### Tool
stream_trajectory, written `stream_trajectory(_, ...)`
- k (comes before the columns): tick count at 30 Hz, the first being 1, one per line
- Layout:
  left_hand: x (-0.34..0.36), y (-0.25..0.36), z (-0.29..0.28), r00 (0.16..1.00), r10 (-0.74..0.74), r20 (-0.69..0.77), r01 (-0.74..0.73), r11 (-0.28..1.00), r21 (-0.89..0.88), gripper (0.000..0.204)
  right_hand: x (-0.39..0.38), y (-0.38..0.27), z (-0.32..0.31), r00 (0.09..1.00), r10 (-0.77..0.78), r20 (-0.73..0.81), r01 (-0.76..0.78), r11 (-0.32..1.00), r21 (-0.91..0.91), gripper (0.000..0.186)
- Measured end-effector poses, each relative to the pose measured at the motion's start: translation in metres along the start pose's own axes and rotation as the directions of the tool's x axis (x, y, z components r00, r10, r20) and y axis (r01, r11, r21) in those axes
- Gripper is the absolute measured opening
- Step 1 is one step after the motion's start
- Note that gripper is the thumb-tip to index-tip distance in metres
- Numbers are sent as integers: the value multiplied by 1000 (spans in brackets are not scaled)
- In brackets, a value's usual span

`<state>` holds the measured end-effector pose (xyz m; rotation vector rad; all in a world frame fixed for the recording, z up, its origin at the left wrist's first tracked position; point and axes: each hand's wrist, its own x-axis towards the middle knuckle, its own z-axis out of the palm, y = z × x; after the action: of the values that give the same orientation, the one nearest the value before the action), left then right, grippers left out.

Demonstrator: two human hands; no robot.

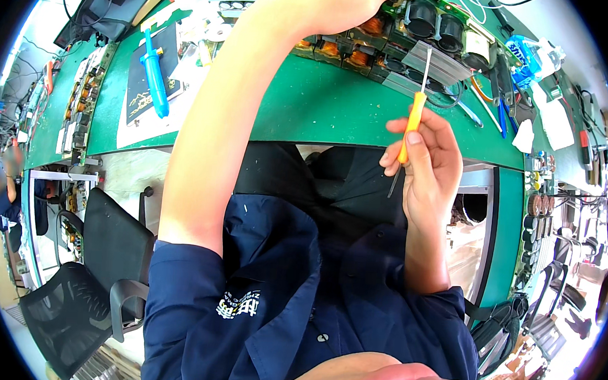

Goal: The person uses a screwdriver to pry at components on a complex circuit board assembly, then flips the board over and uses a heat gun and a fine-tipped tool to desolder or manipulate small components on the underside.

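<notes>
My right hand (431, 152) is closed around the yellow handle of a screwdriver (413, 123), held in front of the bench edge. Its light metal shaft points up toward the boards, and a thin dark rod sticks out below the handle. My left arm reaches across the green bench to its far side. There my left hand (338, 6) is by a row of circuit boards (394, 40) with copper coils, black capacitors and metal heatsinks. The upper picture edge cuts off most of its fingers, so their grip is hidden.
On the green bench (294, 110), a blue tool (154, 72) lies at left on a black booklet. More component boards (81, 106) stand farther left. Pliers, pens and a blue-labelled bottle (524, 60) lie at right. A black office chair (108, 248) stands left behind me.
</notes>
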<state>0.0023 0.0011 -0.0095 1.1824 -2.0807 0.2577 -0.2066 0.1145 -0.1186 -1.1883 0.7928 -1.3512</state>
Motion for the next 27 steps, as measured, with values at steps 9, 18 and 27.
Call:
stream_trajectory(9, -1, -4, 2, 1000, 13, -15, -14, 999, -33, 25, 8, -5, 10, 999, -38, -26, 36, 997, -70, 30)
stream_trajectory(18, -1, 0, 0, 1000, 14, -24, -15, 997, -72, 23, 8, -12, 31, 996, 75, 42, -78, 994, 81, 41)
stream_trajectory(27, 0, -1, 0, 1000, 11, -24, -13, 998, -58, 22, 19, -9, 52, 995, 77, 55, -85, 984, 155, 39)
